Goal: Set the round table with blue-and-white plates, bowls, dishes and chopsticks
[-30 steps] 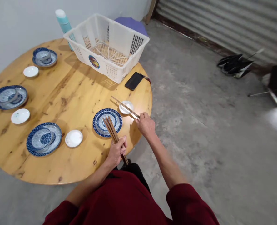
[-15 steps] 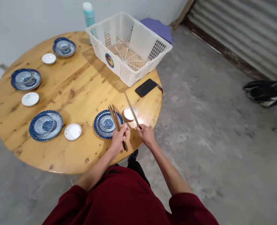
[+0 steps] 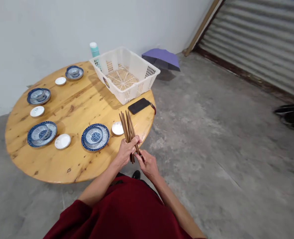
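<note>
Several brown wooden chopsticks form a loose bundle, their far ends fanned apart over the table's right edge. My left hand is closed around the bundle near its lower part. Close beside it, my right hand pinches the lower end of the rightmost chopsticks; how many is hidden by the fingers. Just beyond the chopsticks lies a small white dish. To its left, a blue-patterned bowl rests on a matching blue-and-white plate.
Around the round wooden table stand more plate-and-bowl sets and white dishes. Toward the back are a white plastic basket, a black phone and a turquoise bottle. A purple umbrella is on the floor.
My right hand has brought its chopsticks leftward against the bundle in my left hand. The view has turned to the right and up, so the table sits lower and further left.
</note>
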{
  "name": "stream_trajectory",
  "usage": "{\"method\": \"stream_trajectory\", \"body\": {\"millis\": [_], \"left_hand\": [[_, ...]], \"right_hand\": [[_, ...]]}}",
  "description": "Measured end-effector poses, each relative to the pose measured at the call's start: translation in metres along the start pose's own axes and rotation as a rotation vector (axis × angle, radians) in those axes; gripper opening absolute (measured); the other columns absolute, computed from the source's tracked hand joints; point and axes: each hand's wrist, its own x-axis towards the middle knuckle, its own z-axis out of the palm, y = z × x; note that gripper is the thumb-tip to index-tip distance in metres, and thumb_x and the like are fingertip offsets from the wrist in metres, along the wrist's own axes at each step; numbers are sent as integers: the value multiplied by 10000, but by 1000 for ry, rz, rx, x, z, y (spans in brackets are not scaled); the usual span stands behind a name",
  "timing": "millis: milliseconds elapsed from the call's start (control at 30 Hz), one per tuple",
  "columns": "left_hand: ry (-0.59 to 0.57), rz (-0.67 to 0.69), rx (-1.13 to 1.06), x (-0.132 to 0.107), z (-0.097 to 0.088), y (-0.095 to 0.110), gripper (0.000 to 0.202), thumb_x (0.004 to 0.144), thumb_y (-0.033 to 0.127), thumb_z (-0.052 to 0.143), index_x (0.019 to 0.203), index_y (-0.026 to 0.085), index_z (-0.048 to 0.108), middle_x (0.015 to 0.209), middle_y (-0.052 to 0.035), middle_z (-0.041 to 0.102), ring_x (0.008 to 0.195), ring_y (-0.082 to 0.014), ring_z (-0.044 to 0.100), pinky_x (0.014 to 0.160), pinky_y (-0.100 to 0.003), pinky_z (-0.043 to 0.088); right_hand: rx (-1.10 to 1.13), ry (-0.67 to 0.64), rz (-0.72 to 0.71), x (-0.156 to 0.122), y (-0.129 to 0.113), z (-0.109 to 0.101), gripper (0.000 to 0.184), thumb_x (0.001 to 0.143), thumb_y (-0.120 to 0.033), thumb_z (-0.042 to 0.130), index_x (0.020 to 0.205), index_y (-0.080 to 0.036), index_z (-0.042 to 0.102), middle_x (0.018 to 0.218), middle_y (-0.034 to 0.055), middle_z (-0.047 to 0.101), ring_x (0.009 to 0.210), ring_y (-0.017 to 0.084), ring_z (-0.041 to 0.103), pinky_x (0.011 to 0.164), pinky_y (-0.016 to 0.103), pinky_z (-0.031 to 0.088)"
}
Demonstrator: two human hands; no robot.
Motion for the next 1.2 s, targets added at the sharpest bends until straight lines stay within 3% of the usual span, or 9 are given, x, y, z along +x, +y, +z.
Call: {"method": "stream_trajectory", "body": {"millis": [167, 233, 367, 467, 667, 833, 1000, 1100, 1200], "left_hand": [[-111, 39, 92, -12, 46, -23, 584, 703, 700, 795, 704, 134, 649, 556, 55, 474, 417, -16, 294, 410, -212, 186], [-151, 17, 144, -17, 63, -28, 582, 720, 706, 772, 702, 139, 642, 547, 59, 454, 423, -24, 307, 417, -212, 205], [-208, -26, 249, -24, 87, -25, 585, 707, 711, 773, 706, 141, 644, 527, 57, 455, 438, -43, 342, 433, -215, 243], [-191, -6, 290, -21, 93, -22, 562, 719, 697, 768, 722, 144, 664, 540, 43, 498, 472, -61, 401, 470, -212, 312], [-60, 68, 393, 12, 93, -36, 455, 806, 612, 713, 673, 179, 678, 521, 8, 557, 546, -127, 553, 580, -238, 434], [80, 120, 522, 51, 87, -33, 389, 854, 538, 685, 666, 198, 707, 634, -21, 673, 648, -162, 634, 611, -240, 451], [258, 152, 553, 90, 74, -5, 375, 873, 505, 670, 651, 203, 674, 615, -5, 613, 617, -154, 563, 569, -250, 383], [396, 178, 559, 114, 61, 2, 336, 837, 461, 728, 635, 203, 653, 591, 4, 556, 614, -153, 521, 573, -257, 370], [416, 165, 377, 136, 48, 2, 308, 815, 464, 754, 691, 192, 679, 639, -14, 598, 667, -171, 565, 610, -261, 427]], "right_hand": [[236, -46, 32, -18, 19, -44, 302, 1002, -379, 522, 1213, -194, 634, 1196, 125, 713, 1113, 254, 666, 991, 385, 523], [377, -70, 96, -24, 26, -53, 369, 966, -382, 542, 1272, -180, 587, 1141, 110, 721, 1034, 240, 683, 924, 371, 557], [499, -120, 171, -24, 39, -57, 200, 869, -358, 554, 967, -188, 596, 811, 30, 659, 711, 185, 615, 675, 305, 541], [457, -102, 175, -15, 49, -56, 157, 809, -366, 562, 775, -216, 529, 713, 4, 590, 638, 159, 536, 618, 286, 489], [354, 4, 235, 16, 73, -46, 242, 712, -418, 592, 656, -251, 426, 602, -27, 496, 562, 140, 450, 529, 263, 403], [361, -35, 167, 60, 105, -38, 190, 741, -401, 585, 782, -225, 527, 694, 16, 612, 638, 177, 541, 607, 300, 486], [376, -188, 123, 117, 128, -23, 291, 725, -353, 606, 968, -196, 579, 690, 1, 624, 618, 183, 545, 541, 273, 455], [379, -281, 79, 145, 136, -7, 236, 726, -361, 591, 904, -206, 583, 683, -4, 641, 591, 168, 542, 535, 260, 447], [376, -356, 44, 169, 140, 11, 181, 754, -370, 551, 813, -203, 588, 634, 3, 612, 567, 172, 549, 545, 277, 466]]}}
